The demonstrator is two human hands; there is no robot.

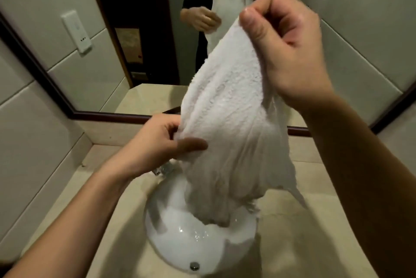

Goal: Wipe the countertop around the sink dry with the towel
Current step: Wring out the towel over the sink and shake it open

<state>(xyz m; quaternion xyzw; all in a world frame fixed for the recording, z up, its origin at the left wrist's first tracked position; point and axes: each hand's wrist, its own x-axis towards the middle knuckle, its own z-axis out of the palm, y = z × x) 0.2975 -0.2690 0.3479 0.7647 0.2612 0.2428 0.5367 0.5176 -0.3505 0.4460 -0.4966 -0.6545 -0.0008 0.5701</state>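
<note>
Beige countertop point(292, 232) below, both hands (left point(157, 142), right point(286, 45)) pinch towel point(225, 108) above sink point(198, 239)

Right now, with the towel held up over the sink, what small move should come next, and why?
Probably lower the white towel onto the beige countertop. Both the right hand and left hand pinch it in the air above the sink, so no wiping has begun.
</note>
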